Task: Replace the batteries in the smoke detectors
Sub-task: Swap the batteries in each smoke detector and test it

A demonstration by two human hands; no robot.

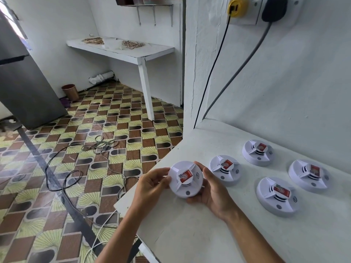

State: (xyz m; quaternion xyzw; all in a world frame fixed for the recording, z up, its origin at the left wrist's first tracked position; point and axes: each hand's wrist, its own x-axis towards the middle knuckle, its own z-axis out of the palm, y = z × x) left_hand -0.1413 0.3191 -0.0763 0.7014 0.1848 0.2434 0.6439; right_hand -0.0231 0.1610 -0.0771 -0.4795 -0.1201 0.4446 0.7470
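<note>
White round plastic smoke detector (185, 179) with red label held face-up between both hands, just above the white shelf (209, 234) edge. Left hand (152, 184) fingers curled on its left rim; right hand (212, 190) cups the right and underside. Four matching detectors (225, 169) lie right of the grip. Step judged: opening first unit. Next: flip, twist base off.

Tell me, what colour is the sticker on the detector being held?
Red and white sticker, clearest in the head view.
</note>
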